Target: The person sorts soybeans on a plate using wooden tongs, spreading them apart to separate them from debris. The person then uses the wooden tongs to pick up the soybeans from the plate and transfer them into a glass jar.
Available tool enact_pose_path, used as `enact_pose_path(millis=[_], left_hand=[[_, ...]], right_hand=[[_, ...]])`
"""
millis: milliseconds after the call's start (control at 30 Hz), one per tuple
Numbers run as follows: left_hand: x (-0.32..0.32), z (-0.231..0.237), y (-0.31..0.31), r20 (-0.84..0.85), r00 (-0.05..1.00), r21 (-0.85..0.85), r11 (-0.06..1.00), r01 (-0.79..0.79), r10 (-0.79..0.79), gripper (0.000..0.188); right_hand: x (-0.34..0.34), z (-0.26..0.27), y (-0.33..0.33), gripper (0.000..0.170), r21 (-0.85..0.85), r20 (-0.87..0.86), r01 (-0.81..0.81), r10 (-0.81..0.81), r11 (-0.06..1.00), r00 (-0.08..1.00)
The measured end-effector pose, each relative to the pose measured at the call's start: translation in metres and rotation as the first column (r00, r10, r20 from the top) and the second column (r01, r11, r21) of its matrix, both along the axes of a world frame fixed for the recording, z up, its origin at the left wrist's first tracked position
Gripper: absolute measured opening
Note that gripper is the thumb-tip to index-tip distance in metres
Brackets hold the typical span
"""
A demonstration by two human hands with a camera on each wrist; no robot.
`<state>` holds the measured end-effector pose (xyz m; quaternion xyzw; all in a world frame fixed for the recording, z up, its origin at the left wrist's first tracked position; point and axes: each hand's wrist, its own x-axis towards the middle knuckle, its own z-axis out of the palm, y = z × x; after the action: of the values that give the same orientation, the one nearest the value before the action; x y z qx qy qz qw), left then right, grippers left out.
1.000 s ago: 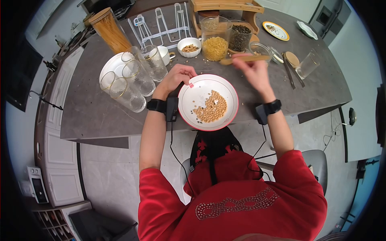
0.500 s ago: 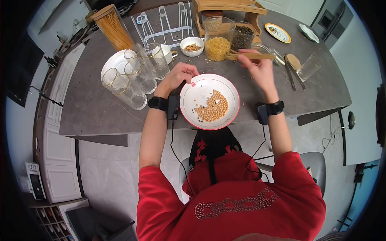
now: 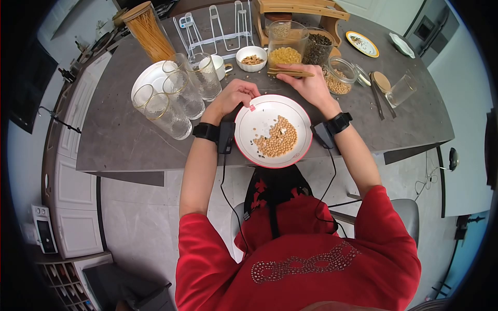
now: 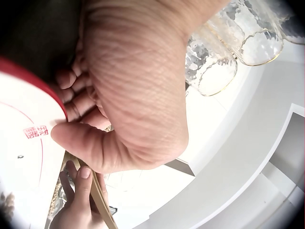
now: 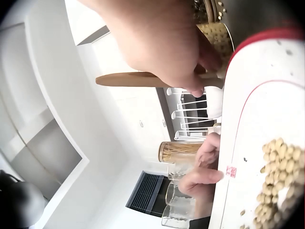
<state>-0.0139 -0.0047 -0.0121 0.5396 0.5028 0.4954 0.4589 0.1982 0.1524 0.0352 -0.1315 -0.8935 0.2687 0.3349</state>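
We see the plate (image 3: 259,118) of beans (image 3: 280,139) nearest, at the table's (image 3: 129,150) front edge. Left hand (image 3: 234,98) pinches its rim, fingertips partly hidden. Beyond, right hand (image 3: 309,87) pinches wooden tongs (image 3: 296,73); we can't tell whether their tips hold anything. Tongs partly cover the yellow-filled jar (image 3: 285,52) behind.

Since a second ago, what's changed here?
The right hand moved left with the tongs, leaving more of the bean jar visible from the head. It kept its grip on them. The left hand still holds the plate, and the beans look unchanged.
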Motion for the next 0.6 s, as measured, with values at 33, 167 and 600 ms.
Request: enact_pose_path(millis=[33,167,600], left_hand=[[0.0,-0.001,0.001,0.001,1.0,0.002,1.0,-0.001,0.001,0.029],[-0.002,-0.004,0.002,-0.007,1.0,0.002,1.0,-0.006,0.006,0.031],[-0.001,0.001,0.0,-0.031,1.0,-0.022,1.0,-0.004,0.003,0.038]], right_hand=[[-0.001,0.002,0.0,0.028,-0.017,0.016,0.004,-0.003,1.0,1.0],[-0.007,-0.008,0.008,0.028,0.033,0.014,-0.018,0.018,0.999,1.0],[0.008,-0.017,0.026,0.028,-0.359,0.017,-0.017,0.024,0.933,1.0]])
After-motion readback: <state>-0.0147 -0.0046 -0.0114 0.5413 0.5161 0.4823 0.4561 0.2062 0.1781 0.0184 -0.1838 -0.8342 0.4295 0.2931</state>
